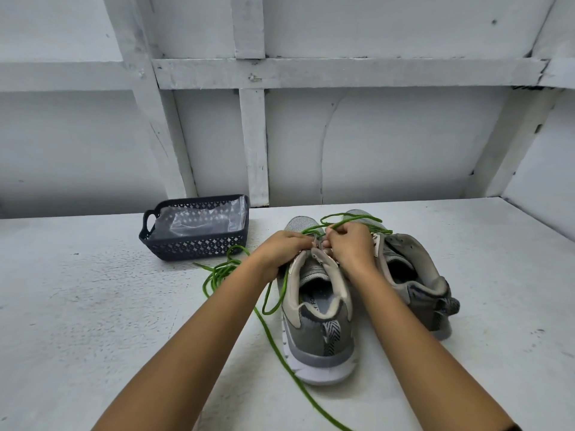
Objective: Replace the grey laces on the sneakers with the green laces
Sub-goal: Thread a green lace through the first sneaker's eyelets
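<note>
Both hands meet over the lacing area of the nearer sneaker (317,309), which stands heel toward the person on the white tabletop (93,306). The left hand (284,248) is closed at the sneaker's left eyelet edge, its fingers curled around a strand of the green lace (270,334). The right hand (350,244) is clenched just beside it, pinching the same green cord at the tongue; the fingertips of the two hands almost touch. Loops of the lace rise just beyond the hands and arch over the toes of both shoes, while a long tail runs from under the left hand back along the tabletop toward the person and out of the bottom edge. More green cord (217,272) lies coiled to the left of the left hand (whether it is a second lace or part of the first cannot be told). The second sneaker (417,275) sits touching the first, to the right of the right hand, turned slightly outward. Beyond and left of the left hand rests a dark perforated basket (193,247) with clear plastic (199,220) inside it.
</note>
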`<action>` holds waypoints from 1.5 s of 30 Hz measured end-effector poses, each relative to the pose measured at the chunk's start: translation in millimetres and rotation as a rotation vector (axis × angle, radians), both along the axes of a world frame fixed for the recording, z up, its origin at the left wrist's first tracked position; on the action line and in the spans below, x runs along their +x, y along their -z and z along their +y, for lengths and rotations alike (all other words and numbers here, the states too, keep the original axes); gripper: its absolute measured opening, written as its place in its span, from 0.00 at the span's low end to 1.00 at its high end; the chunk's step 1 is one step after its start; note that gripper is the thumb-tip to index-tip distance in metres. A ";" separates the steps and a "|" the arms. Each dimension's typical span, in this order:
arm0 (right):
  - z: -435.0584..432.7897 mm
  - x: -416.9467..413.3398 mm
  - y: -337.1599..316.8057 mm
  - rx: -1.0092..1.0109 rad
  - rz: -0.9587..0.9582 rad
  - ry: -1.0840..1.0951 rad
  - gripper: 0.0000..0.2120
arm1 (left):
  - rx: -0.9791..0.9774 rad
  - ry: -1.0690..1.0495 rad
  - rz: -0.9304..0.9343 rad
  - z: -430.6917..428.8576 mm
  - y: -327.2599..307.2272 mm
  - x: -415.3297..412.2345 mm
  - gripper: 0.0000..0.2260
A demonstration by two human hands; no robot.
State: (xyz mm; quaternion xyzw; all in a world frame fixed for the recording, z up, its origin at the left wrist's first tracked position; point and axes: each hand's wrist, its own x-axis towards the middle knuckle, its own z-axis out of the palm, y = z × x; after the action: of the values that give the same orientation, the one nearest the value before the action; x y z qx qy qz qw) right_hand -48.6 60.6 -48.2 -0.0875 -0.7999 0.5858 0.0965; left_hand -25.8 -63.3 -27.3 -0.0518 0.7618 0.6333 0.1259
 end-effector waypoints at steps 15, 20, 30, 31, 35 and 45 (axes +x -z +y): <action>2.1 6.0 -4.1 0.231 0.008 0.017 0.10 | -0.077 -0.021 0.035 1.4 1.9 2.1 0.10; 2.7 5.6 -7.3 0.312 -0.018 0.005 0.11 | -0.161 -0.008 0.063 1.7 2.2 -0.2 0.13; -0.2 8.2 -10.9 0.309 0.007 0.039 0.09 | -0.198 0.018 0.134 3.4 8.2 -3.2 0.13; -0.7 7.0 -10.5 0.330 0.015 0.041 0.09 | -0.208 0.012 0.145 3.7 8.9 -3.8 0.13; -1.0 5.6 -13.2 0.416 0.014 -0.026 0.10 | -0.298 -0.015 0.193 7.5 13.4 -4.9 0.10; 4.8 40.4 -22.2 -0.006 -0.085 -0.206 0.20 | -0.354 -0.040 0.158 9.4 11.2 -12.5 0.05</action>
State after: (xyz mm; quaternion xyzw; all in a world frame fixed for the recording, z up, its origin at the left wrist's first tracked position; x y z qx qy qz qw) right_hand -8.2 65.4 -26.0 -0.0296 -0.8062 0.5910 0.0016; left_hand -38.3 -53.8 -38.5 -0.0385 0.8675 0.4941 0.0418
